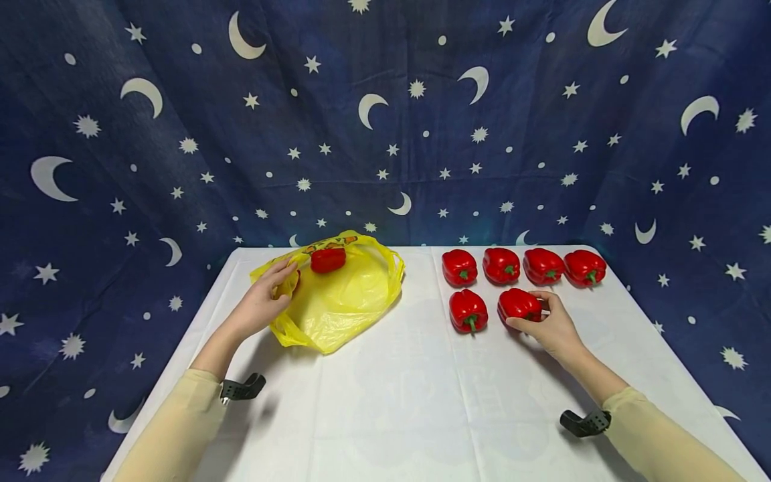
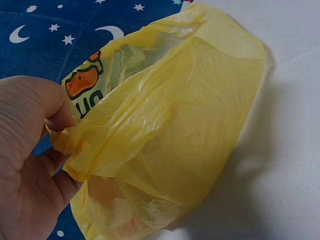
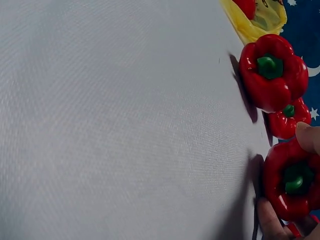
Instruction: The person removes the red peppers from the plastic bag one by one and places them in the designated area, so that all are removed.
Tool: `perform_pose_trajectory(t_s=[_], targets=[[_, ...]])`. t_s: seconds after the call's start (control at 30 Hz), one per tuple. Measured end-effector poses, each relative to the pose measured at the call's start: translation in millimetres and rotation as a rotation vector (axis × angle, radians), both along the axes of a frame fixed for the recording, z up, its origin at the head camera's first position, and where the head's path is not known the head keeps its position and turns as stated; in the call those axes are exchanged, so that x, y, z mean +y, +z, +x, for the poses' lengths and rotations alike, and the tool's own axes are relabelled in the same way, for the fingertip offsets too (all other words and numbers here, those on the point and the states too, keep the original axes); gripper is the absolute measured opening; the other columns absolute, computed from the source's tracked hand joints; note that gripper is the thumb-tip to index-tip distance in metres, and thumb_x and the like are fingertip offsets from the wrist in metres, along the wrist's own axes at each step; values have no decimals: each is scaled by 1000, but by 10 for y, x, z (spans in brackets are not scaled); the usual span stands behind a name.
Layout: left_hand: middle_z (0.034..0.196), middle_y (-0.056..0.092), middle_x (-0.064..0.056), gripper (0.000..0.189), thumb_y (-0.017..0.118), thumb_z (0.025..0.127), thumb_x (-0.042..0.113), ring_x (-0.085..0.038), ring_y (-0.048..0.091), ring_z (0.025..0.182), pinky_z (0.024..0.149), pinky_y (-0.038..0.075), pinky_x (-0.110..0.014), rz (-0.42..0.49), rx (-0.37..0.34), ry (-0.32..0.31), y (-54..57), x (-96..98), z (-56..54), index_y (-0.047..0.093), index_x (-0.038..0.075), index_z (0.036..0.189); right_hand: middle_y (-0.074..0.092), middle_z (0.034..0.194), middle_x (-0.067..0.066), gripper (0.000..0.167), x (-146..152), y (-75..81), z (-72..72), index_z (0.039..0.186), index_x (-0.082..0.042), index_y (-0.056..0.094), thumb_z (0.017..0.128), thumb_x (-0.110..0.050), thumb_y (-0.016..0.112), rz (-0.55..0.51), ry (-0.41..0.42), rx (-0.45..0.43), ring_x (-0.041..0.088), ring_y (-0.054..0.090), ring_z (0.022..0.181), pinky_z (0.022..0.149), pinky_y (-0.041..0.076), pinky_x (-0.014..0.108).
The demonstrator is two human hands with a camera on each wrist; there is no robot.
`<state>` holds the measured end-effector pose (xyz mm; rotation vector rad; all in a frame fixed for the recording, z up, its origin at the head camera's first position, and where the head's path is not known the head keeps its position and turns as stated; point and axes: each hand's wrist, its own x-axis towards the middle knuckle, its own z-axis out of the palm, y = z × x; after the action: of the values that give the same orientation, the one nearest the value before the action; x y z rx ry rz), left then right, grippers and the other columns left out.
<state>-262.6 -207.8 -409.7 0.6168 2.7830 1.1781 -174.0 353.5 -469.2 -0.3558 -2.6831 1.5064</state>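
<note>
My left hand (image 1: 264, 301) pinches the rim of a yellow plastic bag (image 1: 355, 294), its thumb and fingers bunching the thin film in the left wrist view. The bag's mouth gapes towards me. Inside it lies a red bell pepper (image 1: 328, 260); another bit of red shows beside my left fingers, mostly hidden. On the right, my right hand (image 1: 557, 328) grips a red bell pepper (image 1: 518, 306) between thumb and fingers, the green stem (image 3: 298, 178) showing in the right wrist view. Just left of it sits another red pepper (image 1: 468, 311).
Behind the gripped pepper, several more red peppers (image 1: 501, 266) form a row along the table's back edge. A white cloth covers the table (image 1: 385, 402). Dark blue fabric (image 1: 385, 134) with moons and stars hangs behind it and at both sides.
</note>
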Motion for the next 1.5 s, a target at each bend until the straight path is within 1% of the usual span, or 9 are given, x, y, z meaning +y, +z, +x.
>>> perform_pose_trajectory(t_s=[0.4,0.83,1.07,1.13,1.2,1.27,1.33,1.43,1.5], targets=[[167,23,-10,70,57,92,-1,-36,21,152,118,28,-57,1,6,-1,4,6,7,35,5,159,32,148,32,100,-45,-27,7,154,3,22,85,-35,84,43,19,25,50,37,133,107,40,65],[168,22,-10,71,55,91,-1,-37,19,152,116,29,-59,10,17,-1,15,-13,3,35,5,159,33,148,34,104,-52,-36,-15,153,5,23,84,-46,82,136,40,54,52,37,135,106,38,68],[168,23,-9,69,56,92,0,-36,20,152,117,29,-58,36,10,4,7,10,34,36,3,158,33,149,35,104,-21,-29,104,158,3,21,88,-50,77,174,28,53,51,42,129,102,44,66],[167,23,-8,69,56,92,1,-35,21,152,117,29,-57,37,16,7,5,13,41,37,3,158,34,150,34,100,-13,22,145,158,4,22,91,-51,72,192,9,69,52,42,129,102,44,66],[167,24,-9,69,56,92,1,-36,22,152,117,29,-58,37,29,12,8,10,40,37,2,158,36,150,33,92,-3,111,170,157,5,25,95,-49,68,217,-16,120,52,41,130,101,43,66],[168,23,-8,69,55,91,0,-36,22,152,117,30,-58,41,32,25,14,-1,40,37,3,158,40,149,30,84,0,227,178,155,4,31,97,-44,66,242,-38,200,49,41,131,101,47,59],[168,23,-7,70,55,91,0,-36,21,152,117,30,-58,42,38,37,23,-16,39,36,4,158,44,148,26,75,-19,364,170,154,3,36,98,-38,66,253,-48,290,44,43,130,100,49,42],[168,22,-5,70,55,92,1,-34,21,153,117,29,-58,44,47,52,32,-44,27,36,5,159,48,147,21,68,-120,581,143,153,-1,41,98,-31,67,238,-26,391,38,46,127,92,43,21],[168,22,-5,69,55,92,1,-33,21,153,117,28,-58,46,58,57,40,-60,23,36,5,159,49,148,18,66,-234,714,122,152,-4,42,98,-31,67,211,14,408,35,48,127,90,38,12]])
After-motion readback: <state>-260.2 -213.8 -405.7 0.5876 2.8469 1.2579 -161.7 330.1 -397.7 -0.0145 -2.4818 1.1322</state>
